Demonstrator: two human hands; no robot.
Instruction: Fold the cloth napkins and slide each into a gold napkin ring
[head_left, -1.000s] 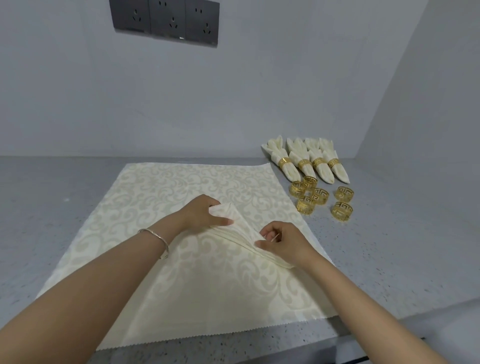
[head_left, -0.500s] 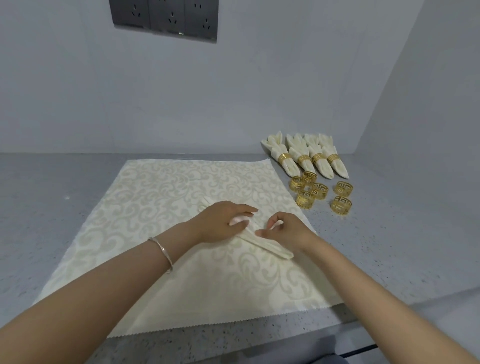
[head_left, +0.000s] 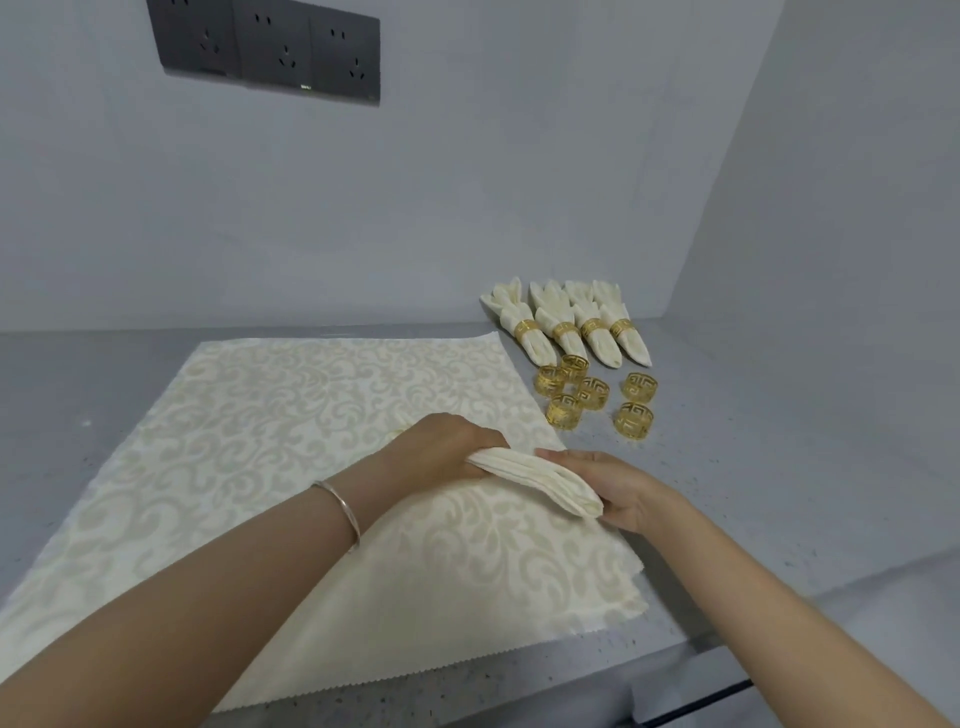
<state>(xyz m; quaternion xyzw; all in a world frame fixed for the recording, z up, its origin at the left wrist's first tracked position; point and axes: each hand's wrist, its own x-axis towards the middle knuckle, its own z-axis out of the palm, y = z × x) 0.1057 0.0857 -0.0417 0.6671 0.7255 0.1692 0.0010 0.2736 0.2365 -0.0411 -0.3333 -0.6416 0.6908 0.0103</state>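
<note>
I judge the folding as good as done. The folded napkin (head_left: 535, 475) is gathered into a narrow, pleated bundle that lies slantwise over the right part of the patterned cloth (head_left: 291, 415). Whether it rests on that cloth or is raised just off it, I cannot tell from here.

My left grip (head_left: 441, 447) is closed over the bundle's far-left end, the fingers curled down round it so the cloth comes out from under the palm. My right grip (head_left: 618, 491) has the near-right end, the fingers wrapped along its far side and the tip of the bundle tucked against the palm. Both are holding the napkin and nothing else.

The step now due is the ring. Six loose rings (head_left: 595, 391) stand on the grey tabletop (head_left: 779, 467), just past the cloth's right edge and a little farther off than my hands. Beyond them four finished napkins (head_left: 566, 327) lie in a row by the wall, each already banded in gold.

As I read it, the right grip is nearer the rings, so it should be the one to let go and fetch one. The left would then have to pinch the pleats tightly enough alone. The freed near-right end looks slim enough to thread. My worry is that the folds spring apart once one hand releases.
</note>
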